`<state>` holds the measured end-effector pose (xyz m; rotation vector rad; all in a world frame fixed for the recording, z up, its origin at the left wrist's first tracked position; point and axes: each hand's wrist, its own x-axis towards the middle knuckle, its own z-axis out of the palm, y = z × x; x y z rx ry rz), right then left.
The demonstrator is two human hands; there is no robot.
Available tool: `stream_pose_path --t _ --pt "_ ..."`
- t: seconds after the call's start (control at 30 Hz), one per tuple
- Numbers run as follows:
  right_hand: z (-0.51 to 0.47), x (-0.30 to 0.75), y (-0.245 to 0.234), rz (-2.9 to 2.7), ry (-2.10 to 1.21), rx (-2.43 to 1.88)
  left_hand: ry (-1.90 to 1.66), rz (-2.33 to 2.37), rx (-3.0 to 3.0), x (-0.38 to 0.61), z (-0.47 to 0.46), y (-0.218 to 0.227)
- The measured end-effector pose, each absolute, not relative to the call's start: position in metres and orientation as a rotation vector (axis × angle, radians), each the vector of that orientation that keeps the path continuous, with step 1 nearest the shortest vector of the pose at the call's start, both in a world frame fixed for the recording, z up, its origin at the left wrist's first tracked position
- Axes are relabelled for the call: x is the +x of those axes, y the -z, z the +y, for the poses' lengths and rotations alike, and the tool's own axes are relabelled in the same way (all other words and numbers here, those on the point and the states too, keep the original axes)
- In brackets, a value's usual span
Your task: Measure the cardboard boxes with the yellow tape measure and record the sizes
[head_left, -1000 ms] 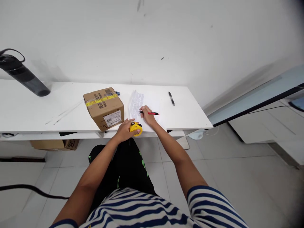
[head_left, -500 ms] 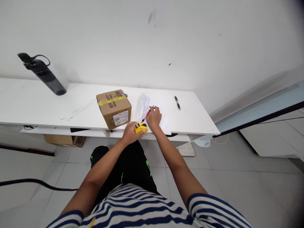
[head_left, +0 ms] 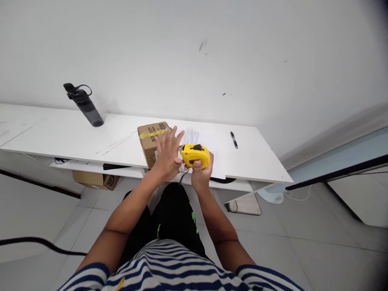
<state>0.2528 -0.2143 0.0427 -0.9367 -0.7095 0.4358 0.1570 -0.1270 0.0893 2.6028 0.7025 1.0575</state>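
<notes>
My right hand (head_left: 202, 173) grips a yellow tape measure (head_left: 197, 156), raised above the front edge of the white shelf (head_left: 121, 139). Beside it on the left, my left hand (head_left: 167, 155) is open with fingers spread, its thumb close to the tape's mouth. Behind that hand stands a cardboard box (head_left: 148, 141) with yellow tape across its top, partly covered by the fingers. Sheets of paper (head_left: 216, 159) lie on the shelf behind the tape measure. The red pen cannot be seen now.
A dark water bottle (head_left: 86, 106) stands at the back left, near the wall. On the shelf's right part lies a black pen (head_left: 234, 140). Another cardboard box (head_left: 95, 180) sits below the shelf on the left. A black cable (head_left: 42, 242) crosses the lower left.
The tape measure has passed from my left hand to my right and been lifted. My left hand has opened. The red pen has left view, and the camera view has shifted.
</notes>
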Motion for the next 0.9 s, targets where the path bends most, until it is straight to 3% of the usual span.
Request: stream_pose_path --t 0.2,0.4,0.57,0.7,0.9 --pt "-0.186 0.279 -0.068 -0.633 -0.757 -0.955 -0.688 1.19 2.702 0.084 -0.062 -0.094" --pt "-0.144 0.271 -0.093 -0.958 -0.828 -1.137 -1.272 1.268 2.103 0.003 -0.05 -0.035" --pt "-0.072 0.219 -0.104 -1.402 -0.708 -1.019 -1.189 1.06 1.547 0.009 -0.057 0.009" --pt "-0.045 0.191 -0.102 -1.595 -0.682 -1.098 -1.242 1.047 1.312 0.021 -0.053 -0.009" --pt "-0.048 0.187 -0.102 -1.831 -0.701 -1.165 -1.172 1.061 1.413 0.031 -0.056 -0.024"
